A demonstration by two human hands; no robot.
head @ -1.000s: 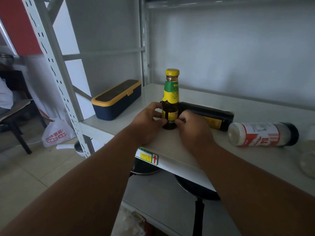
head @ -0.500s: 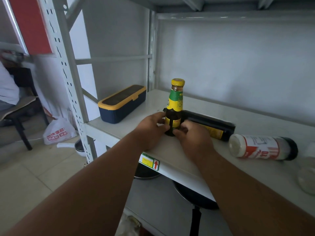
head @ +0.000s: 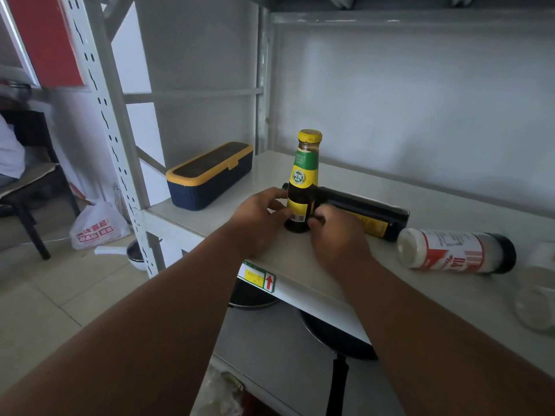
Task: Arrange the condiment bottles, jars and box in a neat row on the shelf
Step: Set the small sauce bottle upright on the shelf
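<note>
A dark sauce bottle [head: 303, 175] with a yellow cap and a green and yellow label stands upright near the front of the white shelf [head: 435, 202]. My left hand [head: 258, 217] grips its base from the left and my right hand [head: 336, 235] grips it from the right. Behind it a dark bottle [head: 369, 214] lies on its side. To the right a white jar [head: 453, 250] with a red label and black lid also lies flat. A navy box [head: 207, 175] with a yellow rim sits at the shelf's left end.
A clear glass jar [head: 537, 295] shows blurred at the right edge. The perforated shelf upright [head: 111, 139] rises at the left. Pans [head: 333, 337] rest on the shelf below. A white plastic bag [head: 96, 226] and a chair [head: 27, 187] stand on the floor to the left.
The view has shifted slightly upward. Both hands stay on the upright sauce bottle, which has turned a little so its barcode faces me.
</note>
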